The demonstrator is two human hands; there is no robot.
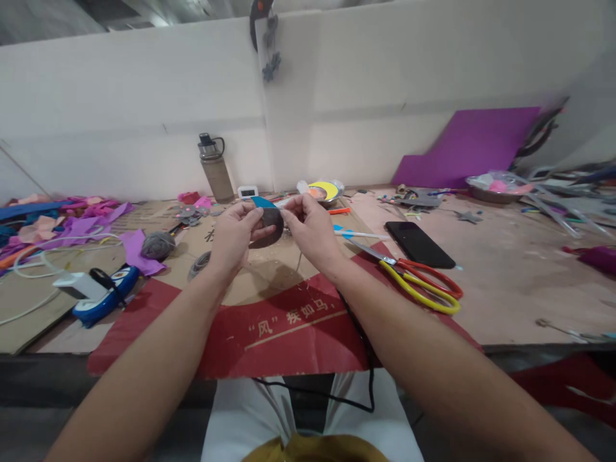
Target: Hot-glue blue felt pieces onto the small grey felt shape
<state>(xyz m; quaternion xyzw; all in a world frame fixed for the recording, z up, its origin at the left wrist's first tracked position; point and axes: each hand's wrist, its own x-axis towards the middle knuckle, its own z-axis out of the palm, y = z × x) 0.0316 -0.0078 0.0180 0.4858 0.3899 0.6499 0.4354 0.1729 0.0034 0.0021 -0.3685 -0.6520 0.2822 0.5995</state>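
Both hands are raised over the middle of the cardboard sheet. My left hand (239,232) is closed on a dark curved piece (270,228), with a pointed blue piece (263,203) showing above its fingers. Just to the right, my right hand (310,226) has thumb and fingers pinched together at the edge of the dark piece; what lies between its fingertips is too small to make out. A ball of grey yarn (158,244) and a loose grey coil (199,263) lie left of my left hand.
Scissors with red and yellow handles (423,282) and a black phone (419,244) lie to the right. A bottle (216,173) stands behind. At left are a blue power strip (106,300), cables and coloured felt (81,221). A purple sheet (474,151) leans against the wall.
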